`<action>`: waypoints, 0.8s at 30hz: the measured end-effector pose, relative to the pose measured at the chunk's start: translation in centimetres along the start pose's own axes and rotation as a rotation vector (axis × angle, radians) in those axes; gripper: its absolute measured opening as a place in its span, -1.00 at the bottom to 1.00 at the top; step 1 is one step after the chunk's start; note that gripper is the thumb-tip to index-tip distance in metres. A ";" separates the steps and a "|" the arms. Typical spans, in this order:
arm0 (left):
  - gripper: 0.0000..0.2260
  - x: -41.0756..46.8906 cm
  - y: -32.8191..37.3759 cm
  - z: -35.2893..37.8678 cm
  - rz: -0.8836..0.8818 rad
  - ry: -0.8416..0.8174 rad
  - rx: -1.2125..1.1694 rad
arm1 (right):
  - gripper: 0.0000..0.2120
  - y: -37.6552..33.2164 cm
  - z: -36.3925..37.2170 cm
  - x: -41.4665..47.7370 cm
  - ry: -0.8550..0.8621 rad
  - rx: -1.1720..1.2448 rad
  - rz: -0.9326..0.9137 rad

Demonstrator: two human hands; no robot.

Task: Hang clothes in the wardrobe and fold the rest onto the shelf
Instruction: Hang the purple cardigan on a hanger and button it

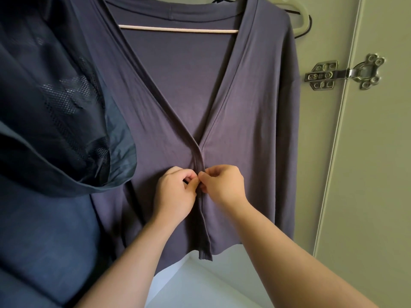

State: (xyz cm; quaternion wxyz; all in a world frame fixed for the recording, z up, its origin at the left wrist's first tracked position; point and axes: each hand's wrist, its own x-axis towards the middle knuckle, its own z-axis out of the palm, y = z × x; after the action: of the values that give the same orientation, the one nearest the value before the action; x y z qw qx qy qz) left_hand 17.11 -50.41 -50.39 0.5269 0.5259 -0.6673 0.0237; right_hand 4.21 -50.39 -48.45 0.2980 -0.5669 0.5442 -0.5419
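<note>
Hanging centre frame on a hanger: the grey-purple cardigan. Pinched at the front bands below the V by left hand and right hand, both curled tight on cloth. Fastening the front, apparently. Next, likely: shift both pinches down toward the hem. Upper left: dark mesh jacket.

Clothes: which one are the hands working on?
The purple-grey cardigan: left hand and right hand pinch its front edges. The dark mesh-lined jacket hangs untouched.
</note>
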 end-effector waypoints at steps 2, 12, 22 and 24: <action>-0.82 -0.1 -0.1 -0.1 0.003 0.021 -0.015 | -0.84 -0.1 -0.1 0.1 0.002 0.051 0.034; -0.89 0.3 0.1 -0.3 -0.453 -0.176 -0.610 | -0.89 0.2 0.2 0.0 -0.103 0.513 0.291; -0.93 0.3 -0.2 -0.1 -0.987 -0.305 -1.041 | -0.86 2.5 0.4 -0.4 -0.154 0.298 0.029; -0.96 0.3 -0.3 0.0 -0.889 -0.241 -0.965 | -0.88 3.3 0.6 -0.6 -0.149 0.208 -0.023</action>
State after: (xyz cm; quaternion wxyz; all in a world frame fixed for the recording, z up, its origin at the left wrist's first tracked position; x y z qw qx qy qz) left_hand 17.34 -50.77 -50.32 0.5844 0.4551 -0.3771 -0.5561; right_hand 3.91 -50.68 -51.80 0.3886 -0.5779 0.4547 -0.5552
